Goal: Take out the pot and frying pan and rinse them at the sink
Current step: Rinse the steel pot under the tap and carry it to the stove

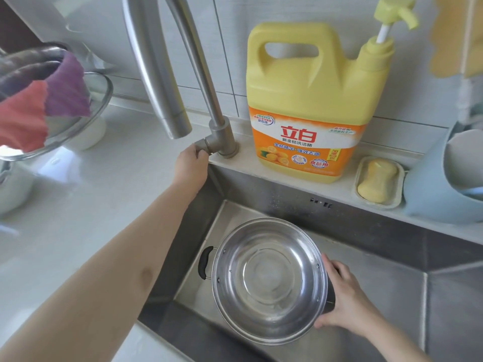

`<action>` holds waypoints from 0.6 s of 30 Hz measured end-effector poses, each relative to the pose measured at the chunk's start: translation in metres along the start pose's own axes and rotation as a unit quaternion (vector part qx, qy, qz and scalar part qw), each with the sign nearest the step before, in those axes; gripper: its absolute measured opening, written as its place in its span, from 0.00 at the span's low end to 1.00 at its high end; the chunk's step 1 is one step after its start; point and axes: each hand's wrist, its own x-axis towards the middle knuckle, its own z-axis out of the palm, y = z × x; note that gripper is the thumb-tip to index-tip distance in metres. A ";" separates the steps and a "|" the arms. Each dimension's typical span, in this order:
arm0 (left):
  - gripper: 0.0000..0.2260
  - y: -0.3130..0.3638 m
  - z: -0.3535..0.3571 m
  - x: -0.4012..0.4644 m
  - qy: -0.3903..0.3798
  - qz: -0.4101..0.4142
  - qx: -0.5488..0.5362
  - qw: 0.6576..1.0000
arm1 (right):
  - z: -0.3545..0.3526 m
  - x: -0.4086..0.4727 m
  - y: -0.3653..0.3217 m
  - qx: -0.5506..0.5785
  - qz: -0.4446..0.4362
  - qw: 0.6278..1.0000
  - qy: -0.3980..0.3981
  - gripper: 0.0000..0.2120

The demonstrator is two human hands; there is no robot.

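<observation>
Left hand [189,165] gripped the tap handle [202,147] at the sink's [366,270] back-left corner — right hand [339,296] clasped the pot [269,280], tilted for rinsing.

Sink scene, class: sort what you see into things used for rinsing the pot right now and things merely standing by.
In use: pot, tap, sink, left hand, right hand.
Standing by: detergent jug, soap, cloths, glass bowl.
</observation>
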 end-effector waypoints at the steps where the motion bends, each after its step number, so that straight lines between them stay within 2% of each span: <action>1: 0.10 -0.002 -0.001 0.002 -0.006 0.000 0.002 1.000 | 0.000 0.000 0.000 0.000 0.000 1.000 0.001 0.71; 4: 0.11 -0.011 -0.002 0.007 -0.021 -0.002 -0.005 1.000 | 0.001 0.001 0.001 -0.002 0.001 1.000 0.001 0.71; 7: 0.18 -0.009 -0.002 -0.007 -0.031 -0.015 -0.093 0.995 | 0.002 0.001 0.001 -0.004 0.002 1.000 -0.001 0.70; 10: 0.18 -0.024 -0.001 -0.041 -0.065 -0.014 -0.138 0.988 | 0.003 0.000 0.002 0.008 -0.004 1.000 0.001 0.70; 12: 0.21 -0.064 0.003 -0.065 -0.154 0.027 -0.005 0.988 | 0.004 0.000 0.004 0.021 -0.010 1.000 0.007 0.70; 13: 0.30 -0.089 0.004 -0.075 -0.226 0.029 0.091 0.969 | 0.005 0.000 0.005 0.028 -0.011 1.000 0.009 0.70; 15: 0.50 -0.136 0.007 -0.086 -0.368 0.021 0.240 0.898 | 0.007 0.001 0.006 0.042 -0.008 0.999 0.006 0.71; 16: 0.56 -0.153 0.010 -0.091 -0.405 0.024 0.274 0.872 | 0.008 0.002 0.008 0.048 -0.007 0.999 0.004 0.71; 18: 0.63 -0.169 0.015 -0.099 -0.428 0.033 0.288 0.856 | 0.010 0.003 0.010 0.061 -0.004 0.998 -0.001 0.71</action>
